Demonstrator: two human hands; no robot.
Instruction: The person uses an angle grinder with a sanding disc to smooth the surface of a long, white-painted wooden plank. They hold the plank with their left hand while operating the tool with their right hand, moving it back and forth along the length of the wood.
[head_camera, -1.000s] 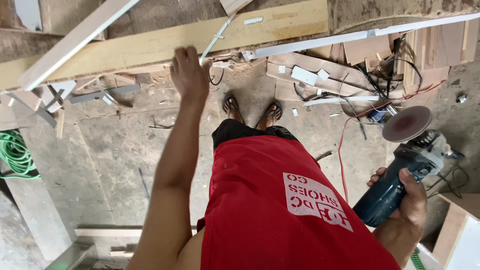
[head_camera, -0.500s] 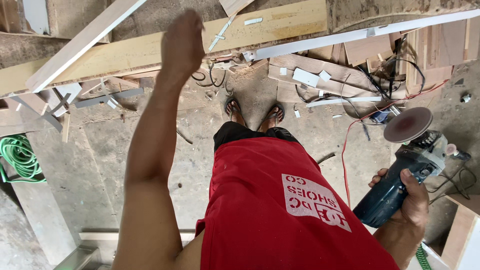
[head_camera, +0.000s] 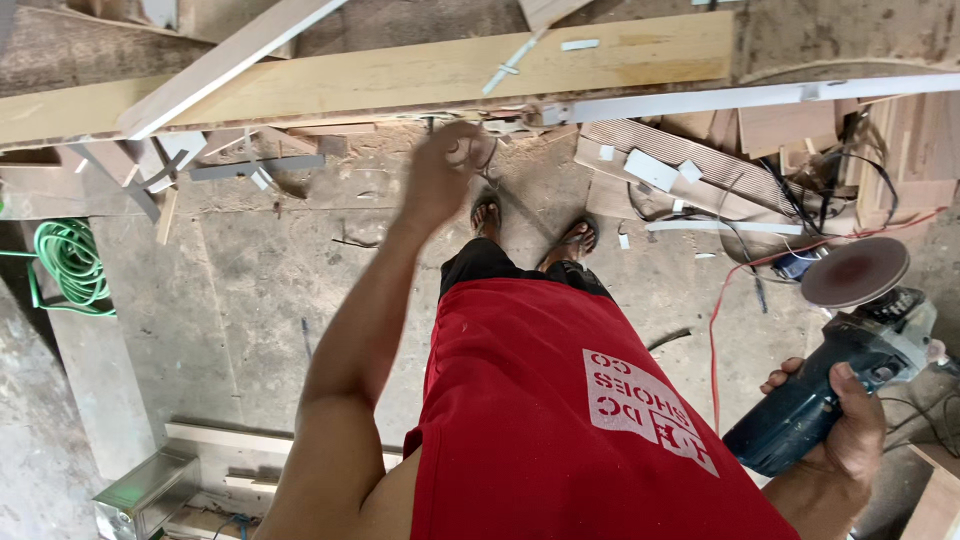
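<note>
Head view: I see one blue angle grinder (head_camera: 835, 385) low at my right, its single round reddish sanding disc (head_camera: 855, 271) facing up, my right hand (head_camera: 850, 440) wrapped around its body. My left hand (head_camera: 440, 175) is blurred below the long yellowish board (head_camera: 400, 75); I cannot tell its grip. One white rectangular print sits on the red shirt (head_camera: 560, 420). Two sandalled feet (head_camera: 535, 230) stand on the floor, and one green hose coil (head_camera: 70, 265) lies far left.

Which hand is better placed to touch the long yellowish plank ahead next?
Left, probably. The left hand is raised just below the edge of the plank and looks free, though blurred. The right hand is low at the person's side, closed around the blue angle grinder.
</note>
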